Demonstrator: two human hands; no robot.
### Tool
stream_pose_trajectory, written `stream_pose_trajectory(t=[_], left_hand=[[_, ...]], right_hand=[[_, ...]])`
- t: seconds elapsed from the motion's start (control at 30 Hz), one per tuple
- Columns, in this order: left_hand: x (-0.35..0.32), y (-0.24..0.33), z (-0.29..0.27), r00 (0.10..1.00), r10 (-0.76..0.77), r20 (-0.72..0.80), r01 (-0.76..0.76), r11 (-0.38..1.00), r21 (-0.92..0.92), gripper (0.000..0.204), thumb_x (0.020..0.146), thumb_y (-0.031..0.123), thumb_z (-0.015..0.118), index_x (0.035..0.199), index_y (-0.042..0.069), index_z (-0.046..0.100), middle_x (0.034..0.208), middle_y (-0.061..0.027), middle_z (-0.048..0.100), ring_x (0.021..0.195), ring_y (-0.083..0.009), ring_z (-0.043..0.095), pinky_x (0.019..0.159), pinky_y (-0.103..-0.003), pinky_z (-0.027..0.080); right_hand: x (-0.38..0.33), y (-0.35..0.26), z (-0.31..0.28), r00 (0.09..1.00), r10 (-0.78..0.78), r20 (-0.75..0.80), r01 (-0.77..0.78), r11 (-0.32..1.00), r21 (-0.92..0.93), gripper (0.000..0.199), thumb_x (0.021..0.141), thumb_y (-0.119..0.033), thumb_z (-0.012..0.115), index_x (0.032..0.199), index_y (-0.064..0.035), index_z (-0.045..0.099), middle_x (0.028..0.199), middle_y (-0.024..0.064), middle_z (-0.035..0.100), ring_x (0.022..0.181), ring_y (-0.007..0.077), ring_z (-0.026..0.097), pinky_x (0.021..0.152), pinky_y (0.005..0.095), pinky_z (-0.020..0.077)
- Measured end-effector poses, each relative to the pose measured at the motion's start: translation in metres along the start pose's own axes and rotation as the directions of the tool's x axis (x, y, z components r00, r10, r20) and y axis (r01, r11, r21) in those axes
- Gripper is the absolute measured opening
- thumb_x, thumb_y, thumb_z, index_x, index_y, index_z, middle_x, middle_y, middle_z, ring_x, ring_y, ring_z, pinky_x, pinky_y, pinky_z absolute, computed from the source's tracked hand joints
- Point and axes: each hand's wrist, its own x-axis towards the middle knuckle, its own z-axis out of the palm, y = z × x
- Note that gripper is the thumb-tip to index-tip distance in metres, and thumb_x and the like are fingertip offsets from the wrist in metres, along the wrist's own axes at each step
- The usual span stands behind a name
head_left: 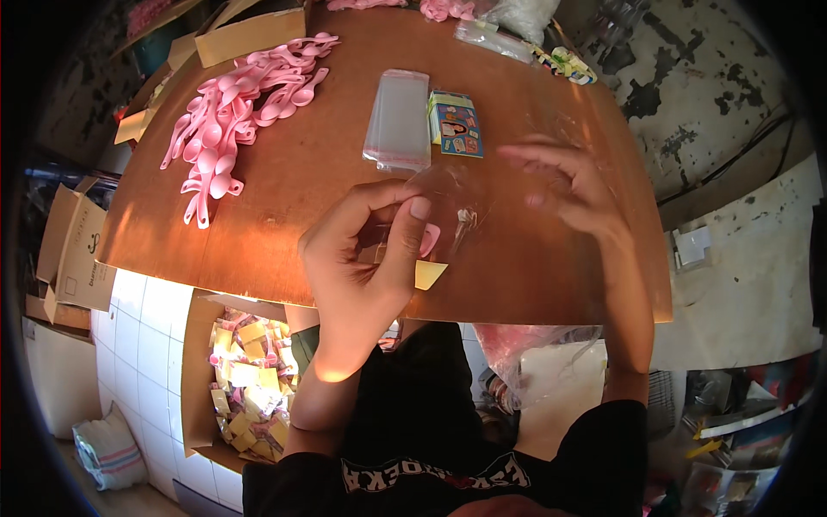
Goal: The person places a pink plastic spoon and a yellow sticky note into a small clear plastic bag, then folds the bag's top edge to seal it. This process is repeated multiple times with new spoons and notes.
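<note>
Both hands hold one clear plastic bag (469, 194) above the near part of the brown table (284, 207). My left hand (366, 258) pinches its near end between thumb and forefinger; a pink spoon end and a yellow card (428, 272) show under the fingers. My right hand (573, 185) grips the bag's far side with fingers spread. Something small and pale sits inside the bag.
A heap of pink plastic spoons (237, 112) lies at the table's left. A stack of clear bags (398, 119) and a colourful small box (457, 125) lie at the middle. A cardboard box of packed yellow-carded items (245, 379) stands on the floor left of my lap. A pink-filled bag (534, 353) hangs under the table.
</note>
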Motion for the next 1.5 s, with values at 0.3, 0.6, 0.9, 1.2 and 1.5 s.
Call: stream_pose_trajectory(t=[0.3,0.6,0.9,1.2,1.5], left_hand=[[0.004,0.006,0.003,0.983,0.172,0.063,-0.175,0.983,0.047,0.030,0.087,0.002,0.070,0.116,-0.003,0.062,0.120,-0.0149,0.061,0.101,-0.0192,0.066,0.081,-0.029,0.054],[0.010,-0.004,-0.020,0.987,0.132,0.093,-0.139,0.988,0.069,0.056,0.084,0.009,0.074,0.133,0.000,0.049,0.135,-0.0143,0.050,0.119,-0.0245,0.054,0.103,-0.039,0.044],[0.010,-0.027,-0.028,0.915,-0.213,0.343,0.209,0.977,0.048,0.049,0.085,-0.002,0.074,0.130,-0.001,0.054,0.110,-0.0090,0.071,0.094,-0.0091,0.064,0.079,-0.022,0.051],[0.005,-0.045,-0.035,0.940,-0.237,0.247,0.266,0.960,-0.090,0.040,0.088,0.001,0.072,0.125,-0.004,0.057,0.102,-0.0097,0.073,0.089,-0.0068,0.064,0.073,-0.022,0.052],[0.025,-0.038,-0.044,0.954,-0.211,0.214,0.234,0.968,-0.087,0.018,0.096,0.006,0.065,0.110,-0.006,0.066,0.096,-0.0086,0.073,0.083,-0.0084,0.066,0.072,-0.022,0.053]], right_hand=[[0.019,-0.082,0.069,0.983,0.139,-0.121,-0.089,0.933,0.349,0.016,0.090,-0.013,0.071,0.095,0.0020,0.067,0.098,0.0111,0.069,0.088,0.0167,0.066,0.082,0.0326,0.0514],[0.036,-0.061,0.052,0.907,-0.243,-0.343,0.243,0.969,-0.045,0.007,0.085,-0.004,0.071,0.087,0.0030,0.071,0.088,0.0110,0.070,0.081,0.0171,0.066,0.074,0.0290,0.0509],[0.031,-0.060,0.075,0.971,0.115,-0.211,-0.031,0.930,0.366,0.015,0.090,-0.009,0.070,0.099,0.0029,0.070,0.093,0.0070,0.070,0.087,0.0115,0.065,0.078,0.0266,0.0512],[0.017,-0.026,0.097,0.931,0.365,-0.030,-0.269,0.736,0.621,0.022,0.095,-0.009,0.066,0.112,0.0050,0.065,0.104,0.0088,0.069,0.096,0.0129,0.067,0.087,0.0272,0.0556],[0.015,-0.022,0.103,0.952,0.284,-0.115,-0.160,0.782,0.602,0.018,0.096,-0.006,0.065,0.108,0.0060,0.065,0.101,0.0086,0.068,0.092,0.0127,0.067,0.081,0.0269,0.0576]])
